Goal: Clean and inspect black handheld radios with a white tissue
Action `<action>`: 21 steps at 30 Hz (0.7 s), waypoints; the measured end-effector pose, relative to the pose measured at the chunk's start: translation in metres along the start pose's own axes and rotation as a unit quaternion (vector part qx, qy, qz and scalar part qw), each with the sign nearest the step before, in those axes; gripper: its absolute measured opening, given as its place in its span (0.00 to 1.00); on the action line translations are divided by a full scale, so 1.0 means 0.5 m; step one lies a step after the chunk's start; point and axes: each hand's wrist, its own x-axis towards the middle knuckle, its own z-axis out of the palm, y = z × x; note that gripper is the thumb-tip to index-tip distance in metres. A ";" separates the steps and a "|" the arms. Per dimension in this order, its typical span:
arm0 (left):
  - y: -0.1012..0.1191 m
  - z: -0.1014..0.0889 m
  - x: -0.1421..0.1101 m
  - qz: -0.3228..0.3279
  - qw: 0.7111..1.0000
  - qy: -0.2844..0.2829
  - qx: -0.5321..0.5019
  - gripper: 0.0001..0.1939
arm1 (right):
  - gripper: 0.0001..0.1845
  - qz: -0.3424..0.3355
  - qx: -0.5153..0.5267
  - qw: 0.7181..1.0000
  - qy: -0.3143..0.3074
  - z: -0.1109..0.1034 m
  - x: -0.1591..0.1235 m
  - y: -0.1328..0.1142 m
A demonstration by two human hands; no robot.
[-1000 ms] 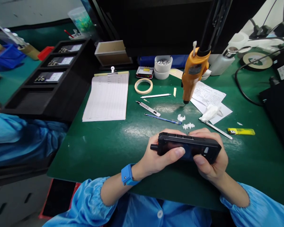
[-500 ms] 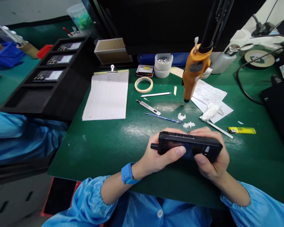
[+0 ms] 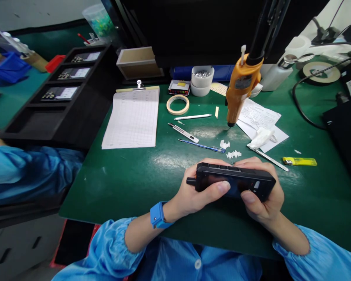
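A black handheld device (image 3: pixel 236 178) with a short knob at its left end is held just above the green mat (image 3: pixel 128 179), near the front edge. My left hand (image 3: pixel 197 193) wraps round its left half, thumb pressed on the near face. My right hand (image 3: pixel 261 195) grips the right half, thumb on the face too. A blue wristband (image 3: pixel 157 214) sits on my left wrist. An orange electric screwdriver (image 3: pixel 240 91) hangs on a cable behind the device.
A clipboard with a ruled sheet (image 3: pixel 133 117), a tape roll (image 3: pixel 178 104), pens, a knife (image 3: pixel 183 133), white scraps (image 3: pixel 232 154), tweezers (image 3: pixel 270 159), a yellow lighter (image 3: pixel 300 160) and papers lie behind my hands. A black tiered tray (image 3: pixel 61 97) stands left. Another person's blue sleeve (image 3: pixel 26 171) is at far left.
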 end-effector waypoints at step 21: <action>0.001 0.003 0.001 0.018 1.000 0.001 -0.012 0.13 | 0.16 -0.005 0.024 1.000 0.014 0.001 0.002 0.003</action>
